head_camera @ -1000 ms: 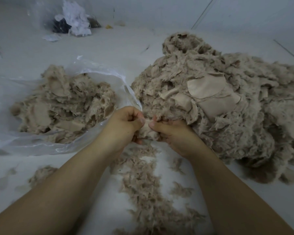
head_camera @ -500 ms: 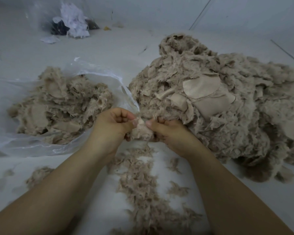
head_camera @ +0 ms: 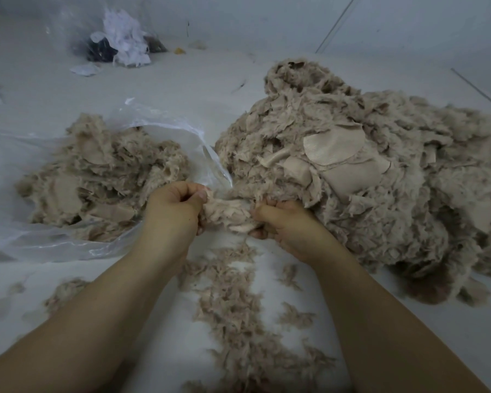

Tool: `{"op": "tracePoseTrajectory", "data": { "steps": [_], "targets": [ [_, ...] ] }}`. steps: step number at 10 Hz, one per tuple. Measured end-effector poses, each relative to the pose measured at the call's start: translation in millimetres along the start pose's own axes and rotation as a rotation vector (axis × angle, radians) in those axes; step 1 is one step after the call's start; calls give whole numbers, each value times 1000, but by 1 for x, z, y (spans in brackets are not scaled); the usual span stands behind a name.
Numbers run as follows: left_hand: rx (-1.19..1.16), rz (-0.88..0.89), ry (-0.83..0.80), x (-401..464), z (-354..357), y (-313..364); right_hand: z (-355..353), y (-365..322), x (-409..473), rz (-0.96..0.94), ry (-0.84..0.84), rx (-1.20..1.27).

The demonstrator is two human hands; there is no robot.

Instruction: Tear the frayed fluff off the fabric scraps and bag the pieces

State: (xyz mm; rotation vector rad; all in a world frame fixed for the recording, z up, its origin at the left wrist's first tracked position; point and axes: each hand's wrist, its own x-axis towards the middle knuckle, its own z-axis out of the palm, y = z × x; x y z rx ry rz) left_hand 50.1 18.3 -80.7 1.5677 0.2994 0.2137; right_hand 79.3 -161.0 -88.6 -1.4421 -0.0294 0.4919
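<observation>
Head view looks down on both hands working at one fabric scrap (head_camera: 227,215) between them, just in front of the big scrap pile (head_camera: 366,180) on the right. What may go wrong, I think: the scrap is small and soft, so a pull could tear the cloth itself, or loose fluff could fall onto the trail of fluff (head_camera: 233,307) on the floor (head_camera: 210,80) instead of being kept apart. The open plastic bag (head_camera: 159,129), already holding cleaned pieces, lies just beside the left hand (head_camera: 176,208). Its fingers (head_camera: 200,194) are curled tight and pinch the scrap's left edge. The right hand (head_camera: 284,222) grips the right edge with closed fingers.
</observation>
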Motion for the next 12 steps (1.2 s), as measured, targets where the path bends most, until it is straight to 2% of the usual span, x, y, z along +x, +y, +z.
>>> {"op": "tracePoseTrajectory", "data": {
  "steps": [2,4,5,6,8,9,10,11,12],
  "targets": [
    [-127,12,127,2,-3,6,-3,5,2,-2,40,-7],
    [-33,-40,-185,-7,15,5,0,3,-3,-128,-79,-82],
    [-66,-84,-84,0,18,1,-2,4,-1,-78,11,-100],
    [-123,-111,15,7,15,2,-2,5,-1,-38,20,-87],
    [-200,-21,142,12,10,13,-1,5,5,27,65,-66],
    [-170,13,102,11,5,14,0,7,5,5,87,-49],
    [-80,-14,-154,3,10,13,1,4,0,-88,49,-89],
    [-76,-91,-272,0,16,12,6,2,-4,-75,39,-128],
    [-15,-68,-149,-4,6,14,10,-12,-17,-63,35,-276]
  ]
}}
